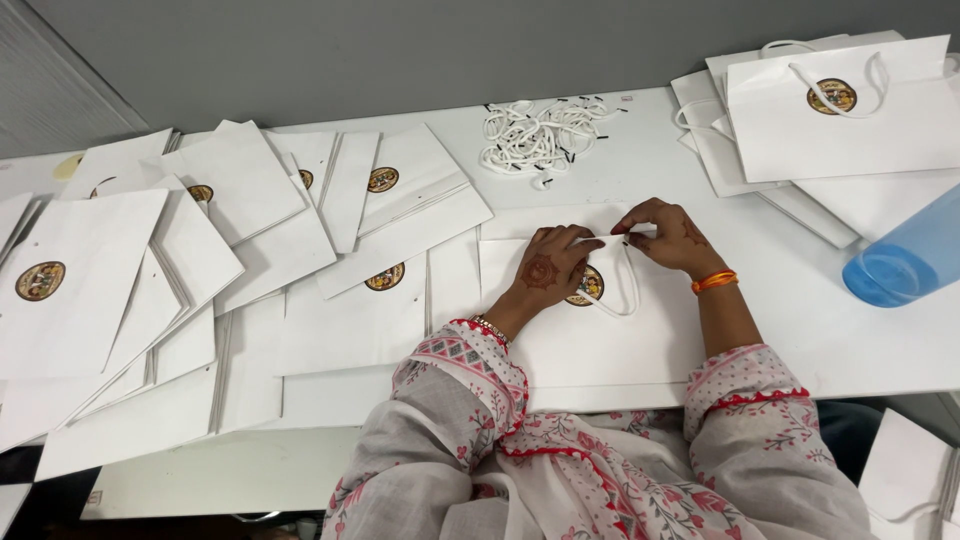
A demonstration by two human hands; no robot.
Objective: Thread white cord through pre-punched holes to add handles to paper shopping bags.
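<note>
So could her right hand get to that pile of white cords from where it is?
Probably yes: the right hand lies just below the cords, with only bare table between them.

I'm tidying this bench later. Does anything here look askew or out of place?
Yes. The flat white bags on the left lie fanned out and overlapping at odd angles, not stacked. A blue bottle lies tipped at the right edge. The cords sit in a tangled heap.
</note>
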